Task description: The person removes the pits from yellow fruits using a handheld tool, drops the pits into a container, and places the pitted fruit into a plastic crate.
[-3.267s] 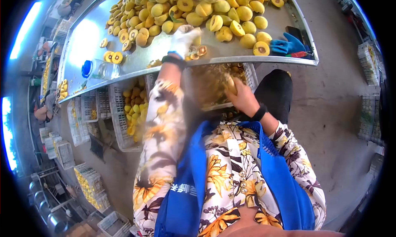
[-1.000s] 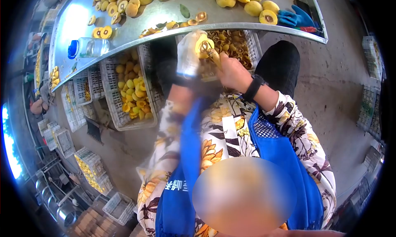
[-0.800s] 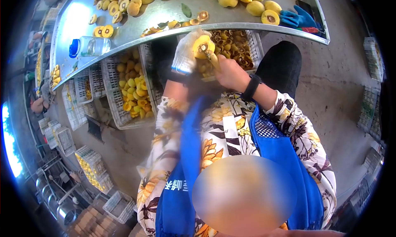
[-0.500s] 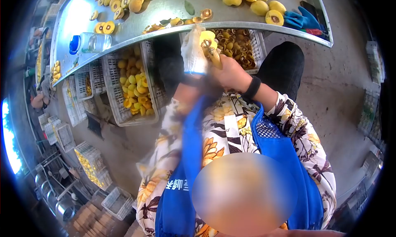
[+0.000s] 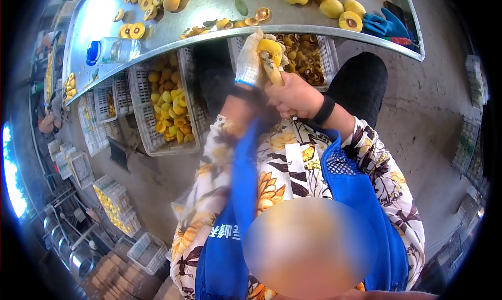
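My left hand [image 5: 249, 62], in a white knitted glove, is closed around a yellow peach [image 5: 269, 46] just below the table's near edge. In my bare right hand [image 5: 295, 95] is a plier-like tool [image 5: 271, 71] with a tan handle. Its head meets the near side of the peach, and my fingers hide most of its grip. Both hands are close together in front of my chest. Beneath them, a white crate [image 5: 329, 65] holds peach scraps and pit-lined pieces.
Peach halves [image 5: 137, 30] and whole peaches [image 5: 331, 8] lie on the metal table [image 5: 198, 23]. A water bottle [image 5: 117, 50] lies on its side at left; blue gloves [image 5: 384, 25] lie at right. Another crate [image 5: 149, 127] of peach pieces stands below the table, left of my legs.
My left hand has turned slightly and moved a little right with the peach. The tool's head now sits against the peach's near side, and my right hand has shifted slightly lower.
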Motion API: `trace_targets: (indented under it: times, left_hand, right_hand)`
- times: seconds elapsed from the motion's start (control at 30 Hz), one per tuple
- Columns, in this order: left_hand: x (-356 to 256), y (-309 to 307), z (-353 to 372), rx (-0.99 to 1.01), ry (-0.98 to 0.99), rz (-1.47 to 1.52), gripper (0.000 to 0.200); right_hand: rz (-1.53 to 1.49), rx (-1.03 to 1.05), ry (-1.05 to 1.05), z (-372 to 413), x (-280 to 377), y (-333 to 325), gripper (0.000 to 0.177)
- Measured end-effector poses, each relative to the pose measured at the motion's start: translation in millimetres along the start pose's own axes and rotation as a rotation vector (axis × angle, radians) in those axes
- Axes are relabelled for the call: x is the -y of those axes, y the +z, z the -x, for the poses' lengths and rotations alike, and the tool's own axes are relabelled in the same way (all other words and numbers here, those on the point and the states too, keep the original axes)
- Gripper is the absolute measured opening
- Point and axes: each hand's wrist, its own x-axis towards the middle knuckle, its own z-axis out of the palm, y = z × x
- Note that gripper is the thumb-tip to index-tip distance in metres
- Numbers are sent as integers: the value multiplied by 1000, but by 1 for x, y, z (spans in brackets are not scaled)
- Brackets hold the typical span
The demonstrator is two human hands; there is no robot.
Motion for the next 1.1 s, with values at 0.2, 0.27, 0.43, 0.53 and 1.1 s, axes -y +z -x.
trace_targets:
  times: [0.2,0.27,0.43,0.53,1.1]
  left_hand:
    - [-6,1,8,50,-7,11,37]
    - [-6,-1,5,67,-34,23,37]
    - [2,-1,5,-222,269,-338,31]
    - [4,-4,8,-242,301,-296,30]
    - [-119,-36,-37,-440,873,-1312,58]
  right_hand:
    - [-159,192,2,0,-1,-8,8]
    - [-159,242,-29,-5,-9,-12,8]
    - [-112,303,-24,-4,-6,-14,10]
    - [-167,362,4,-12,-11,-17,10]
    - [461,-127,-321,-11,-25,-36,26]
